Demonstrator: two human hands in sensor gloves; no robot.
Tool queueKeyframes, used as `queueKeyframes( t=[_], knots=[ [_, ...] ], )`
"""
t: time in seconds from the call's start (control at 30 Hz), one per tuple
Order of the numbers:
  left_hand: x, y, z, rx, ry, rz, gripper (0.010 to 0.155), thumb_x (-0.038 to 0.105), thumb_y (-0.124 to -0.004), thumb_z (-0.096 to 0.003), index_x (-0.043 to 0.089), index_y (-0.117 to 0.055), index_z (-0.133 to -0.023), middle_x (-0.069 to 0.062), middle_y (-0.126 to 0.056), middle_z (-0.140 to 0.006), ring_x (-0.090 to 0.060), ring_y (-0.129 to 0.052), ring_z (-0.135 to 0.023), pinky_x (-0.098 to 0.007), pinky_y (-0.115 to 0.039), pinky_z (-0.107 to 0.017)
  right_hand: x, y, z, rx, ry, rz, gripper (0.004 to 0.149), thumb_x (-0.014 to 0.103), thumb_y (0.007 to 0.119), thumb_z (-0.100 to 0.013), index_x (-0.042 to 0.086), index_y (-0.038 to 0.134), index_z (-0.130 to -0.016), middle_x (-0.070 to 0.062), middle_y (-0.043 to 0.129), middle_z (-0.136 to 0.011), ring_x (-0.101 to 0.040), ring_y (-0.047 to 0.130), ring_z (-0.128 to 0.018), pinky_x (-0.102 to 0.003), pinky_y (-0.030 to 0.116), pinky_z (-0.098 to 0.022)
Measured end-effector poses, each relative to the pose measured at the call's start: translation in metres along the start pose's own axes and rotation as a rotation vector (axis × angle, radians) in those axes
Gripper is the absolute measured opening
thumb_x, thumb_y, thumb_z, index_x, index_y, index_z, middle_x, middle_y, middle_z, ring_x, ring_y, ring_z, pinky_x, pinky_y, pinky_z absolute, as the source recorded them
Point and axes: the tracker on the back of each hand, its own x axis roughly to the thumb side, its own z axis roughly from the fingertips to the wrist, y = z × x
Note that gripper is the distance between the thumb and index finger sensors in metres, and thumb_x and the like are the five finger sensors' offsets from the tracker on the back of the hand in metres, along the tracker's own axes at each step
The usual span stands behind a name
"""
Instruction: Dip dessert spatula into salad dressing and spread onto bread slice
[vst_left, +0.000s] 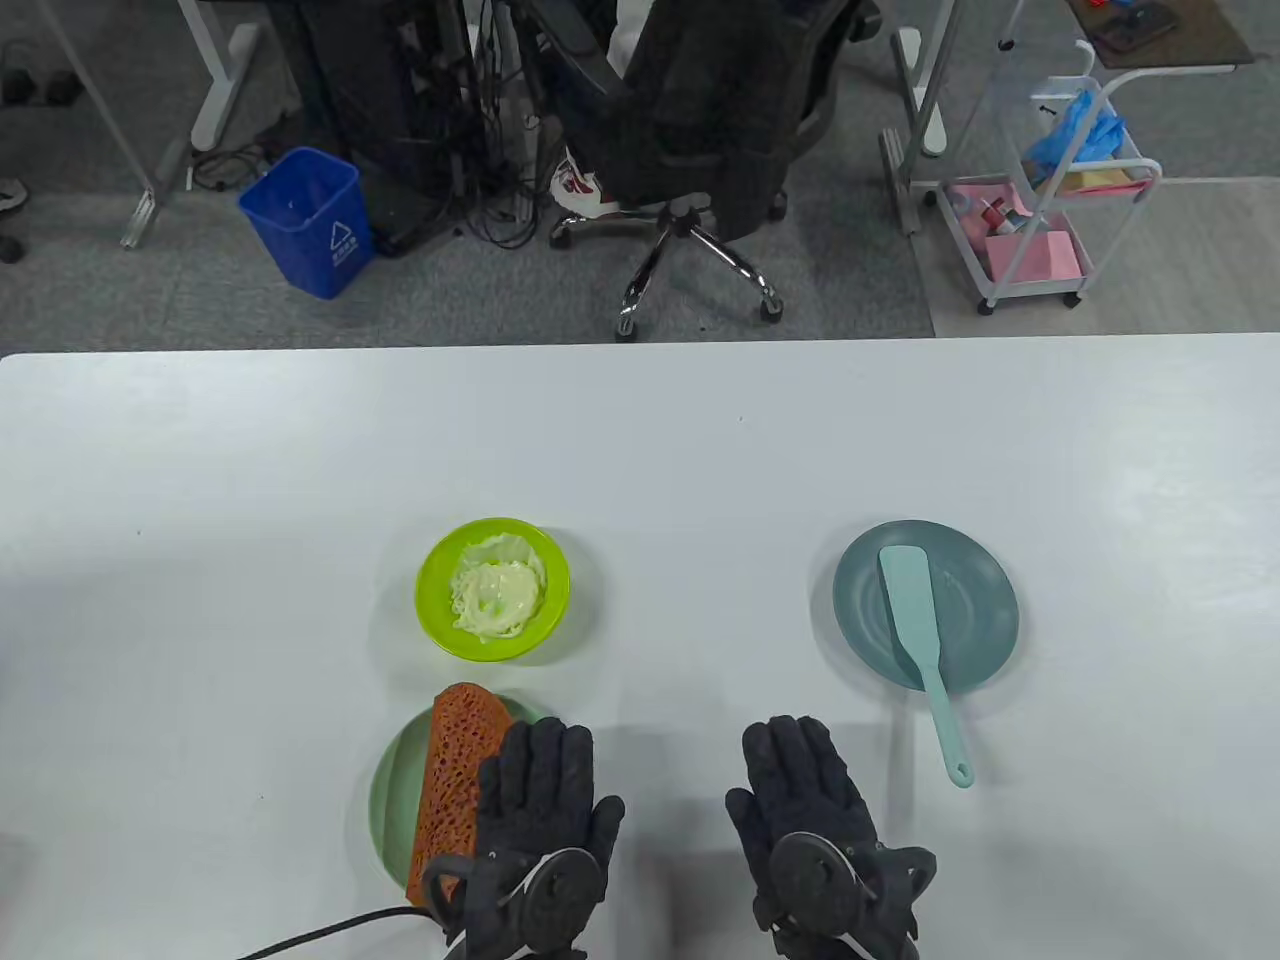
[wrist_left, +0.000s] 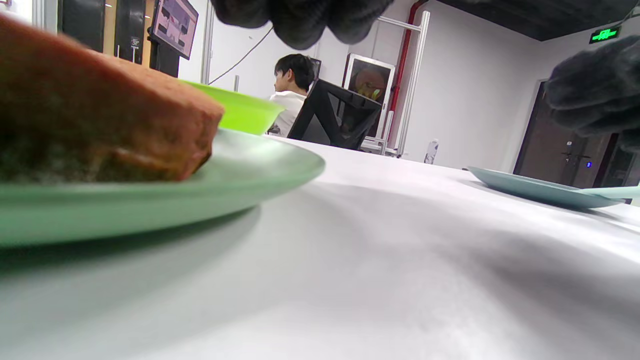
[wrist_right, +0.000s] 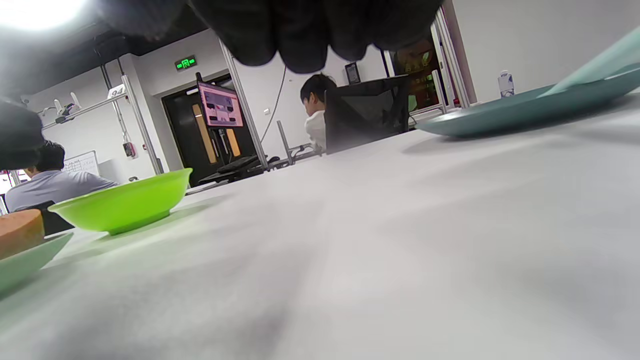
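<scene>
A: Looking down at the table (vst_left: 640, 450), what do you see?

B: Both gloved hands lie flat, palms down, near the bottom edge. The left hand (vst_left: 540, 800) has its fingers extended and close together, over the right edge of a green plate (vst_left: 392, 790). The right hand (vst_left: 810, 800) lies on bare table, fingers extended and side by side, gripping nothing.

A: And the bread?

B: The bread (vst_left: 455, 780) lies on the green plate, partly under the left hand. Just behind it stands a lime bowl (vst_left: 492, 588) holding pale dressing (vst_left: 497, 598).

A: The spatula?

B: The spatula (vst_left: 920, 640) lies on a blue-grey plate (vst_left: 985, 610) well right of the bowl, blade on the plate, handle sticking out over the near rim toward the right hand, apart from it.

A: Left wrist view?

B: Low over the table (wrist_left: 350, 280). The bread (wrist_left: 100, 130) fills the left, on the green plate (wrist_left: 240, 185), with the bowl (wrist_left: 240, 112) behind. Fingertips (wrist_left: 300, 20) hang in at the top; the right hand (wrist_left: 595, 92) shows at the right edge. The blue-grey plate (wrist_left: 535, 190) lies far right.

A: Right wrist view?

B: Fingertips (wrist_right: 300, 35) hang in at the top, pressed side by side. The bowl (wrist_right: 125, 202) is at left, a corner of bread (wrist_right: 20, 230) on the green plate (wrist_right: 30, 260) beside it. The blue-grey plate (wrist_right: 525, 112) with the spatula (wrist_right: 600, 62) sits upper right.
</scene>
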Motion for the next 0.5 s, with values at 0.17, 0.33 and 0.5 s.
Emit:
queueKeyframes(
  t=[0.17,0.33,0.5],
  knots=[
    [0.0004,-0.0005,-0.0004,-0.006,0.0,-0.004,0.071,0.052,-0.044,-0.0615,0.009,-0.045,-0.118,-0.024,-0.043,-0.119,-0.054,-0.046,-0.108,-0.065,-0.041,-0.073,-0.0008,0.0002,-0.0001,-0.001,0.004,-0.002,0.06,0.057,0.059,-0.051,0.034,0.055,-0.106,-0.002,0.054,-0.114,-0.032,0.054,-0.11,-0.045,0.057,-0.079],
    [0.0005,-0.0006,-0.0004,-0.001,-0.001,-0.002,0.071,0.052,-0.044,-0.0616,0.009,-0.046,-0.118,-0.025,-0.044,-0.119,-0.054,-0.046,-0.108,-0.065,-0.041,-0.073,-0.0012,0.0,-0.0002,0.0,0.004,-0.004,0.061,0.057,0.059,-0.05,0.034,0.055,-0.106,-0.001,0.054,-0.114,-0.032,0.054,-0.11,-0.045,0.056,-0.079],
    [0.0003,-0.0006,-0.0012,-0.008,0.004,-0.003,0.07,0.052,-0.044,-0.0616,0.009,-0.046,-0.118,-0.024,-0.044,-0.119,-0.054,-0.046,-0.108,-0.065,-0.041,-0.073,-0.002,0.0005,-0.0011,0.009,0.01,-0.008,0.061,0.057,0.059,-0.051,0.034,0.054,-0.107,-0.001,0.054,-0.114,-0.032,0.053,-0.11,-0.045,0.056,-0.079]
  ],
)
